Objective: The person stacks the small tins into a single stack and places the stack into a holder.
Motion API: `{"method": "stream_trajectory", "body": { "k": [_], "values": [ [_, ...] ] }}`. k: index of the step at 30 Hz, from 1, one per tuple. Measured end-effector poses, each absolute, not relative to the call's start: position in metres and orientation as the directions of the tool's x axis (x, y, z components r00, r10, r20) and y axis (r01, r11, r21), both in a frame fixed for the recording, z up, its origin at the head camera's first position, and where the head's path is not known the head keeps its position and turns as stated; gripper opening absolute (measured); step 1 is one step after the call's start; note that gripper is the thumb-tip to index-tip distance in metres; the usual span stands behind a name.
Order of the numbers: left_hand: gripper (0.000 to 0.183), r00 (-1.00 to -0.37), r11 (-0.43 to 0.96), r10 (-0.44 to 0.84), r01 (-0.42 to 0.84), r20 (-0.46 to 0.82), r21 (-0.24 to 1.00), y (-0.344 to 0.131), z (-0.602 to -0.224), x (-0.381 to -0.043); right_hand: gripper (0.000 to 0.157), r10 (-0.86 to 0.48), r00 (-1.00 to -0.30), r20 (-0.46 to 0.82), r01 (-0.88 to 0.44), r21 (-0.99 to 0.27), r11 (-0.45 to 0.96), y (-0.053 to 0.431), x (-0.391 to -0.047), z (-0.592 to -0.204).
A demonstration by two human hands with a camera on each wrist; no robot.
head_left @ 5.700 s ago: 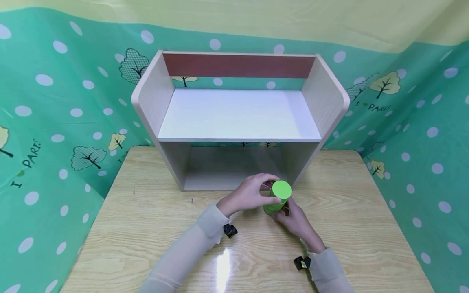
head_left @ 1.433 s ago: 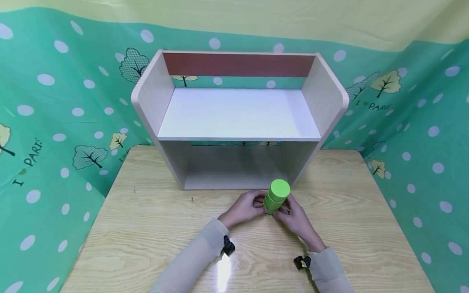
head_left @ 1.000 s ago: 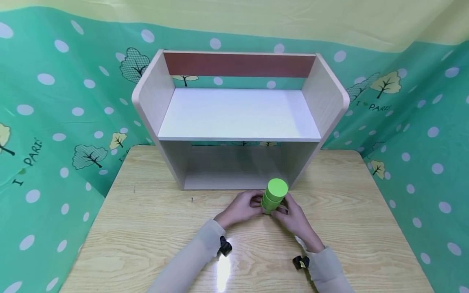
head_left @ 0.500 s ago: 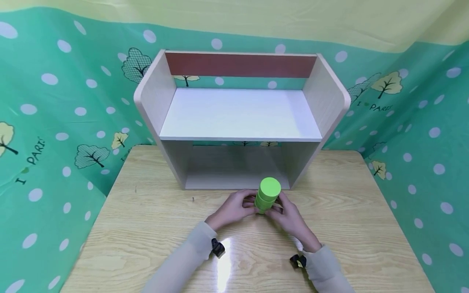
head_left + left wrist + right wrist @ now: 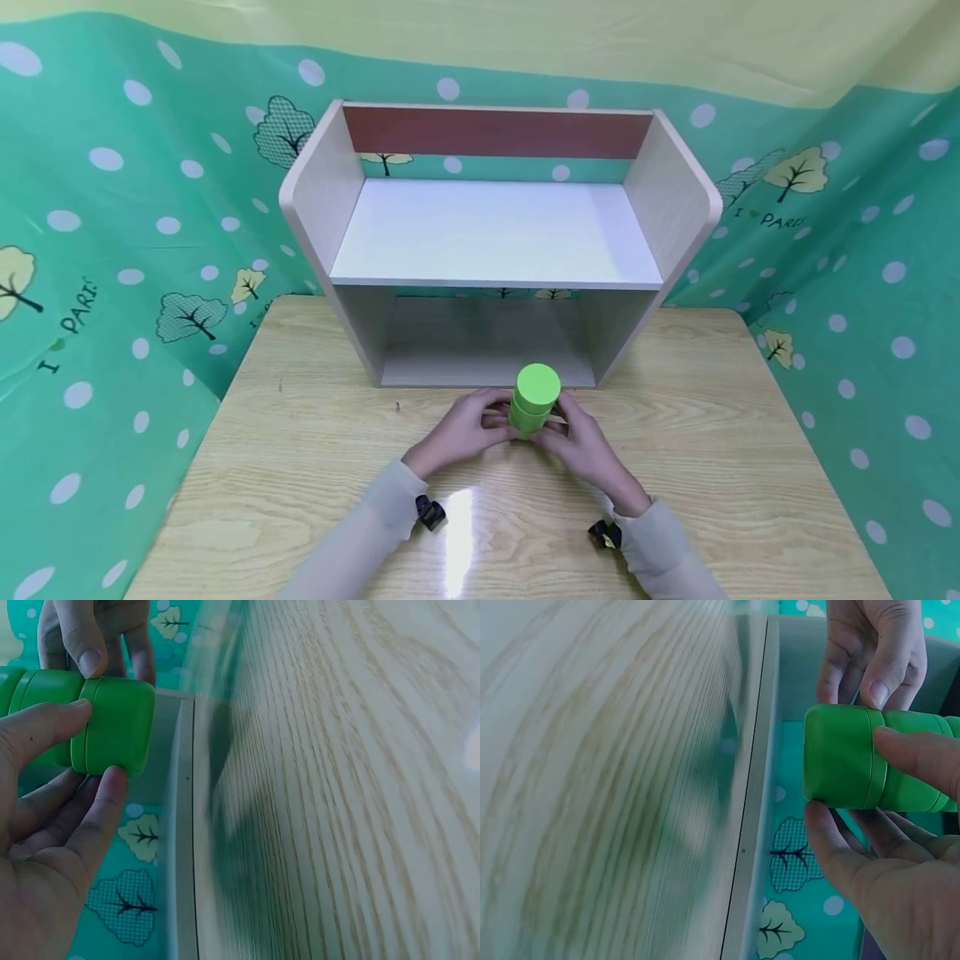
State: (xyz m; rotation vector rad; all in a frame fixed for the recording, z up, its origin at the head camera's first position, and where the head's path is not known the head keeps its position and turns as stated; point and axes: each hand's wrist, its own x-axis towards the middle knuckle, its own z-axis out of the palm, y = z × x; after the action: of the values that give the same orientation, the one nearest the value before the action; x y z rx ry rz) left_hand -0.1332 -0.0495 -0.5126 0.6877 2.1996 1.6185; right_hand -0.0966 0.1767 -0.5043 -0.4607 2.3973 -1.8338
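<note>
Bottle [image 5: 534, 396], one, green, seamed in sections: we find it in front of the shelf [image 5: 495, 284], roughly upright, seemingly just clear of the table [image 5: 300, 467].
Left hand [image 5: 459, 427]: grasps the bottle's side between thumb and fingers.
Right hand [image 5: 583, 442]: likewise, opposite side.
Risks, as we judge: smooth sides and fingertip holds could let it slip; uneven pressure could tip it; a low lift towards the shelf could knock its base on the front edge.
</note>
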Motion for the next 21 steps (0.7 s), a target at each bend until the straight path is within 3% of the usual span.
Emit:
{"method": "stream_trajectory", "body": {
  "k": [21],
  "values": [
    [0.050, -0.864, 0.228, 0.502, 0.184, 0.047, 0.956, -0.079, -0.504, -0.121, 0.064, -0.371, -0.919, 0.129, -0.239, -0.934, 0.267, 0.154, -0.096, -0.494]
  ]
}}
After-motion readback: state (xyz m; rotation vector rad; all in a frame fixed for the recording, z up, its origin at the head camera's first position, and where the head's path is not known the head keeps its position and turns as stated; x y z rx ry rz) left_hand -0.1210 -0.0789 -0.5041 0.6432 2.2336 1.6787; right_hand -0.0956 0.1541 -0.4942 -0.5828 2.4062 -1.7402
